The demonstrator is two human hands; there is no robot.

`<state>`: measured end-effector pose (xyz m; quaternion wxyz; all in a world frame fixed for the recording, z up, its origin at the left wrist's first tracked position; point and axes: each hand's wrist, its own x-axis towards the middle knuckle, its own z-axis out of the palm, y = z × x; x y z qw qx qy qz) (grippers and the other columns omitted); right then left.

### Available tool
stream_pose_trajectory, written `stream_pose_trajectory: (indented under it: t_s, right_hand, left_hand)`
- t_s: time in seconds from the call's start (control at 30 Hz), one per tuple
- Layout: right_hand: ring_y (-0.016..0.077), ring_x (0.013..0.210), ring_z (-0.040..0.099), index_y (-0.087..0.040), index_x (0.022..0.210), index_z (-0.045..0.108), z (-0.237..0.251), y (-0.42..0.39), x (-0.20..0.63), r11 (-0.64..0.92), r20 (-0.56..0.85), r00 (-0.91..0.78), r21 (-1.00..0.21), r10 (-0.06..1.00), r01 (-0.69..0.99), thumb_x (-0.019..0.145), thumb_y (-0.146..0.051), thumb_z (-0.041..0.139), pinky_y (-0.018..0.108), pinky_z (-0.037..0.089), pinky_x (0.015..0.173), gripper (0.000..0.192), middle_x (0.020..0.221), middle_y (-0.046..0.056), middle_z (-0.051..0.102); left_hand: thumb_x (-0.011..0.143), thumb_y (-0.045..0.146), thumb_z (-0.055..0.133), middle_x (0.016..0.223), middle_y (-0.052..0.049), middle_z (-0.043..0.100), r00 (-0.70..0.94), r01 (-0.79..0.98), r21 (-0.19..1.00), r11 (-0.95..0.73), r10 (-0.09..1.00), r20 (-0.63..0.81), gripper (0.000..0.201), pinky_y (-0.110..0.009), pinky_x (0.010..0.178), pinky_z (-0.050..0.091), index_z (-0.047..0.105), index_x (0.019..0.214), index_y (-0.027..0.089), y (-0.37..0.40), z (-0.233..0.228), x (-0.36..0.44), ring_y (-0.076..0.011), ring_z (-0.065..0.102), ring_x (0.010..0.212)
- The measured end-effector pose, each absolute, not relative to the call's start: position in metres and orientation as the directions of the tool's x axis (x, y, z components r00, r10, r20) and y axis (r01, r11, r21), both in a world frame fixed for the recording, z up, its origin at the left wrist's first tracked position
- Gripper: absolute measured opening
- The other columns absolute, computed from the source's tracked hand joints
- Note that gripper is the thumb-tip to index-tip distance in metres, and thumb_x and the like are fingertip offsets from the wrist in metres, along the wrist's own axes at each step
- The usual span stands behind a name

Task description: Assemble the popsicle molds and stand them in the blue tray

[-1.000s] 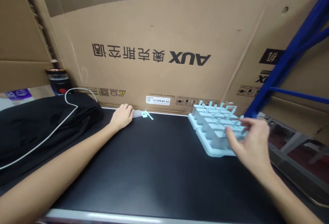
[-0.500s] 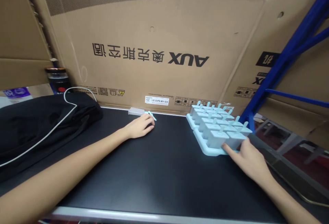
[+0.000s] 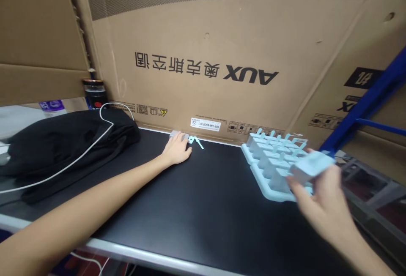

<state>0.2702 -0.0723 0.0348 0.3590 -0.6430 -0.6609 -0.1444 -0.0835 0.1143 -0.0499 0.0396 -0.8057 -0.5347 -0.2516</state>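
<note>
Currently right hand [image 3: 323, 200] grips one pale blue mould piece [image 3: 311, 167], lifted just above the near corner of the popsicle mould tray [image 3: 269, 191]. Left hand [image 3: 176, 151] rests flat, fingers loosely curled, on the black table [image 3: 196, 208], touching a small grey piece [image 3: 176, 134] beside a loose stick [image 3: 196, 141].

My one camera sits on my head, looking forward and down across the black table [image 3: 203, 208] toward the cardboard box [image 3: 222, 35] standing at twelve o'clock. It is close enough that both my forearms run in from the bottom edge, my left hand [image 3: 176, 151] at eleven o'clock and my right hand [image 3: 320, 195] at two. With a single view, nothing is shared with another.
</note>
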Motion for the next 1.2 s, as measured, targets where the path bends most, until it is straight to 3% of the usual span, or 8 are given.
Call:
stream_pose_trajectory:
  t_s: [0.07,0.13,0.3,0.47,0.7,0.83,1.03,1.2]
  right_hand:
    - [0.0351,0.106,0.063,-0.016,0.146,0.023,0.044,-0.060,0.233,0.299,0.591,-0.121,-0.212,0.797,0.930,0.087,-0.046,0.041,0.047,0.052,0.083,0.068,0.129,0.022,0.055]
    - [0.0342,0.110,0.062,-0.011,0.146,0.023,0.051,-0.040,0.200,0.325,0.454,-0.231,-0.139,0.861,0.936,0.090,-0.043,0.040,0.046,0.050,0.088,0.067,0.135,0.025,0.052]
    - [0.0381,0.100,0.065,-0.015,0.126,0.049,0.056,0.029,0.148,0.240,0.134,-0.242,0.028,0.961,0.970,0.092,-0.064,0.030,0.050,0.048,0.082,0.063,0.112,0.020,0.066]
    - [0.0365,0.102,0.066,-0.014,0.121,0.055,0.053,0.073,0.123,0.263,0.133,-0.284,0.152,0.950,0.953,0.089,-0.068,0.035,0.046,0.048,0.082,0.065,0.106,0.020,0.069]
    - [0.0353,0.100,0.066,-0.017,0.122,0.055,0.055,0.077,0.120,0.269,0.188,-0.298,0.163,0.936,0.949,0.088,-0.070,0.034,0.045,0.048,0.082,0.066,0.106,0.018,0.070]
    - [0.0379,0.103,0.065,-0.015,0.124,0.052,0.054,0.076,0.135,0.205,0.131,-0.228,0.163,0.965,0.965,0.087,-0.069,0.036,0.048,0.048,0.082,0.068,0.110,0.020,0.068]
    - [0.0401,0.106,0.063,-0.013,0.121,0.051,0.053,0.082,0.169,0.185,-0.024,-0.183,0.170,0.983,0.968,0.083,-0.054,0.050,0.048,0.048,0.081,0.056,0.115,0.021,0.066]
    - [0.0384,0.105,0.062,-0.012,0.115,0.053,0.044,0.085,0.173,0.260,0.032,-0.266,0.118,0.964,0.958,0.077,-0.040,0.057,0.044,0.047,0.079,0.047,0.115,0.022,0.064]
  left_hand:
    - [0.090,0.044,0.049,0.146,-0.016,0.045,0.292,0.887,0.202,-0.415,0.844,0.449,0.034,-0.059,0.113,0.029,0.061,0.110,0.018,0.114,-0.049,-0.083,-0.0390,0.028,0.143]
    - [0.090,0.044,0.049,0.147,-0.017,0.044,0.288,0.891,0.197,-0.410,0.844,0.453,0.035,-0.060,0.112,0.029,0.061,0.109,0.018,0.112,-0.048,-0.083,-0.0397,0.028,0.143]
    - [0.090,0.044,0.049,0.140,-0.016,0.047,0.305,0.888,0.173,-0.425,0.828,0.471,0.032,-0.056,0.109,0.034,0.062,0.105,0.019,0.108,-0.043,-0.081,-0.0377,0.035,0.137]
    - [0.090,0.044,0.050,0.132,-0.016,0.049,0.314,0.884,0.164,-0.437,0.817,0.484,0.030,-0.054,0.102,0.041,0.061,0.104,0.020,0.107,-0.040,-0.082,-0.0365,0.043,0.127]
    - [0.090,0.042,0.051,0.131,-0.015,0.049,0.332,0.872,0.174,-0.457,0.815,0.476,0.029,-0.053,0.103,0.040,0.061,0.106,0.020,0.108,-0.042,-0.082,-0.0355,0.044,0.124]
    - [0.092,0.041,0.049,0.131,-0.014,0.050,0.360,0.858,0.165,-0.486,0.799,0.482,0.032,-0.051,0.105,0.040,0.060,0.113,0.019,0.106,-0.039,-0.081,-0.0336,0.045,0.125]
    - [0.095,0.036,0.046,0.137,-0.010,0.052,0.509,0.780,0.114,-0.615,0.730,0.457,0.037,-0.044,0.111,0.037,0.056,0.127,0.022,0.105,-0.035,-0.080,-0.0276,0.044,0.129]
    - [0.098,0.036,0.041,0.144,-0.010,0.050,0.577,0.741,0.104,-0.663,0.708,0.407,0.037,-0.047,0.117,0.029,0.061,0.125,0.021,0.110,-0.038,-0.079,-0.0283,0.039,0.138]
